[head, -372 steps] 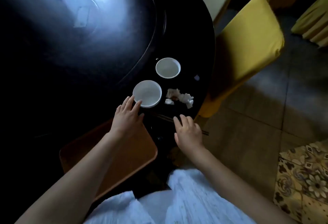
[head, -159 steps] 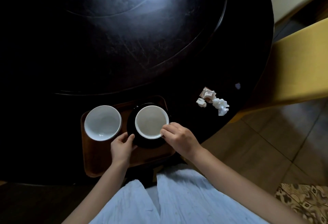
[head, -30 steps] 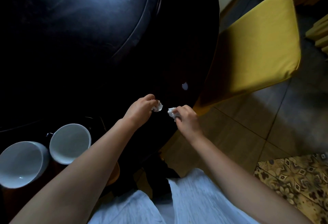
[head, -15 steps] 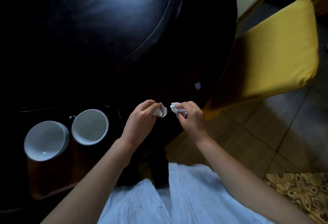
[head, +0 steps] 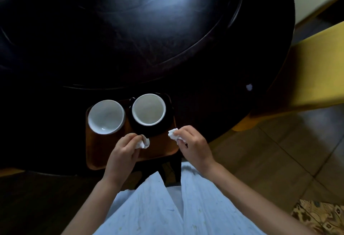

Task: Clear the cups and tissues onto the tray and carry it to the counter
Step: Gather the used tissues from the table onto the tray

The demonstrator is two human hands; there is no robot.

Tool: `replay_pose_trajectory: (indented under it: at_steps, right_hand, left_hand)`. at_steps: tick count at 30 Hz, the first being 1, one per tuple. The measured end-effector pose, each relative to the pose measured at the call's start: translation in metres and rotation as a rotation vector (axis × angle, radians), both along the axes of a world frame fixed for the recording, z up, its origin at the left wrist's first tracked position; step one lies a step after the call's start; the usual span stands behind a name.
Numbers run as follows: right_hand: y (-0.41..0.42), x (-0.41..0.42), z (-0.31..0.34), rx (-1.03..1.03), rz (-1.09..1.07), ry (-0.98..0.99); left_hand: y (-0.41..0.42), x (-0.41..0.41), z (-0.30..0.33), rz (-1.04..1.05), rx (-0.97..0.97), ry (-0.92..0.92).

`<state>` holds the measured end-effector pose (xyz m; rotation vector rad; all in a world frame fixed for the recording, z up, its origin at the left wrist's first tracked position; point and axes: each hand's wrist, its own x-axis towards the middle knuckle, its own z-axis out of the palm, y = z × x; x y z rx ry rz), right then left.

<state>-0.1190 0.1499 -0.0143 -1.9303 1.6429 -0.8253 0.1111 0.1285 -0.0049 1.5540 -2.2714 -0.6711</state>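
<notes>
Two white cups standing on the brown tray [head: 93, 153] at lower centre of the frame: left cup [head: 106, 116] directly on the tray, right cup [head: 148, 109] on a dark saucer [head: 158, 131]. Cup stage judged complete. Tissues not yet down: one crumpled tissue [head: 143, 143] pinched in the left hand [head: 123, 153], fingers closed round it, held above the tray's near half; second tissue [head: 174, 134] clamped in the right hand [head: 193, 146], fingers curled shut, over the tray's right edge. Remaining, by judgement: release of both tissues onto the tray, then lifting and carrying to the counter, not in view. Small pale speck [head: 249, 87] on the dark round bench [head: 167, 39] at right of frame; nature unclear, possibly a leftover scrap. Yellow chair [head: 320, 67] at far right.
</notes>
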Motion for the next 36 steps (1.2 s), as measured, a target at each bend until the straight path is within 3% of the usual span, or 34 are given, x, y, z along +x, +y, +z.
replay_pose_trajectory:
  at_steps: [13,20,25,30,36]
  right_hand:
    - [0.007,0.081,-0.033,0.056,0.007,0.334]
    - [0.026,0.081,-0.042,0.121,-0.017,0.522]
    - [0.045,0.079,-0.043,0.097,-0.082,0.517]
    - [0.048,0.077,-0.043,0.033,-0.025,0.529]
    - [0.030,0.080,-0.040,-0.050,0.086,0.535]
  left_hand:
    - [-0.010,0.075,-0.045,-0.074,0.047,-0.189]
    - [0.007,0.079,-0.052,-0.086,-0.043,-0.430]
    - [0.030,0.080,-0.053,-0.060,-0.129,-0.405]
    - [0.024,0.069,-0.059,-0.235,-0.178,-0.268]
    - [0.016,0.045,-0.070,-0.329,-0.057,-0.442]
